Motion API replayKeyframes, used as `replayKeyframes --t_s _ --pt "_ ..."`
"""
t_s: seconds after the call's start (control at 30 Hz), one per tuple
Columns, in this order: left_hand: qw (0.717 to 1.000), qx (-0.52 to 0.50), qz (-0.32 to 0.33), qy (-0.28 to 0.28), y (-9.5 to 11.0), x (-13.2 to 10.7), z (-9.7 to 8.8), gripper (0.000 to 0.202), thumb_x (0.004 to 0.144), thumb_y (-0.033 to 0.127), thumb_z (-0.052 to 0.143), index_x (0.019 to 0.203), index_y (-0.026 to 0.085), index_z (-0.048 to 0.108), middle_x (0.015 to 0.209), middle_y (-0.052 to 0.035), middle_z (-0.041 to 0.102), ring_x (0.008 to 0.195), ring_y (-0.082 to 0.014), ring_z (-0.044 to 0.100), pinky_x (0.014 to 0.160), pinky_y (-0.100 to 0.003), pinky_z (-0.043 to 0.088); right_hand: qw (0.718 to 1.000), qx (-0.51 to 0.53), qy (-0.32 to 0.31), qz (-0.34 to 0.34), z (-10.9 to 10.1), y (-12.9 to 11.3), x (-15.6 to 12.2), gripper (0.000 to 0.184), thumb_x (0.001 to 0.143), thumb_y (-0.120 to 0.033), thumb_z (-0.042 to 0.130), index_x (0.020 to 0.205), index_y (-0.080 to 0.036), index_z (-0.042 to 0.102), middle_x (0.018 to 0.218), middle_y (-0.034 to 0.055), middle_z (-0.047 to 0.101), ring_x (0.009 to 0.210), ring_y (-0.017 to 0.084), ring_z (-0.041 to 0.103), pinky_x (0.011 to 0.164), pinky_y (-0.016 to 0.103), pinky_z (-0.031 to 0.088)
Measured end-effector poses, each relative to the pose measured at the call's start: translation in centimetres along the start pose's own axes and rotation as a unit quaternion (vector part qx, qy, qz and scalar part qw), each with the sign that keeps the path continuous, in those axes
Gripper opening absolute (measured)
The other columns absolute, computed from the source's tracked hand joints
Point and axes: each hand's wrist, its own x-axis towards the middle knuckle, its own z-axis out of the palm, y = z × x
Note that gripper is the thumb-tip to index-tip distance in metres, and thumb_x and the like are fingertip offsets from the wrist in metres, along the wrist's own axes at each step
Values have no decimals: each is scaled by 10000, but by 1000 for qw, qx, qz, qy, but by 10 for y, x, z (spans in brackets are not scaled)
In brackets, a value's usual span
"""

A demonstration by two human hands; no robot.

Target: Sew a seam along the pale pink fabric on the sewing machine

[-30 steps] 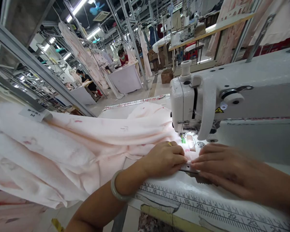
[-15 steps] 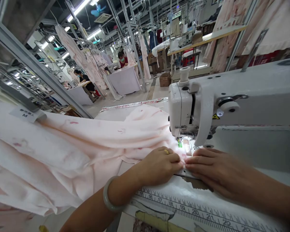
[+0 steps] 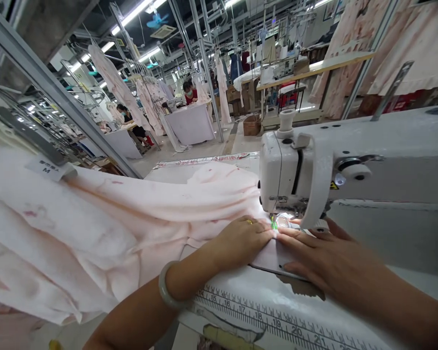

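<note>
A large pale pink fabric point(image 3: 138, 214) lies bunched across the table and runs under the head of a white sewing machine point(image 3: 299, 165). My left hand point(image 3: 241, 240), with a ring and a pale bangle on the wrist, presses the fabric edge flat just left of the needle, fingers together and curled down. My right hand point(image 3: 317, 255) lies flat on the fabric beside it, fingers stretched toward the needle area point(image 3: 275, 222), fingertips almost touching the left hand's.
A printed ruler strip point(image 3: 277, 321) runs along the table's front edge. A size label marked M point(image 3: 47, 169) sits on the fabric pile at left. Other people work at tables point(image 3: 190, 121) behind, among hanging garments and metal rails.
Both hands have slid forward with the fabric, closer to the needle. My right hand's fingers now reach under the machine head.
</note>
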Motion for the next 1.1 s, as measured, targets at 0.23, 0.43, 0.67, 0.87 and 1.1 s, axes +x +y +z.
replayKeyframes --t_s 0.23,0.43,0.67,0.87,1.1 --pt "999 9 -34 -32 -5 7 0 364 1043 9 613 1388 72 713 1440 -185 778 1432 -269 697 1226 -388 558 1000 -24 -3 -1 6 10 -8 512 1244 -589 370 1411 -262 727 1279 32 861 1088 273 806 1400 452 49" --pt "998 -8 -44 -37 -7 8 0 373 1010 8 637 1372 75 697 1437 -180 773 1414 -261 703 1241 -399 565 999 31 -25 36 5 11 -11 368 1218 -478 469 1433 -296 707 1356 49 837 1154 304 792 1296 543 350" --pt "998 -11 -58 -36 -8 10 4 357 995 10 630 1329 104 714 1431 -173 779 1418 -266 714 1233 -411 577 998 32 -24 44 2 19 -10 318 1197 -492 506 1398 -313 675 1023 12 848 1084 307 796 1299 593 402" --pt "996 -43 -67 -30 -9 9 8 406 984 -5 583 1355 105 705 1446 -176 769 1445 -269 698 1244 -414 567 998 13 -31 58 2 24 -7 255 1173 -414 540 1331 -319 717 923 57 823 1035 351 794 1229 604 461" --pt "959 -211 -184 35 -24 3 8 357 995 39 617 1317 133 741 1477 -174 752 1396 -292 701 1287 -480 512 994 -14 -9 111 -7 43 -31 329 1172 -460 548 1120 -280 819 1034 150 825 1169 412 752 1219 643 439"
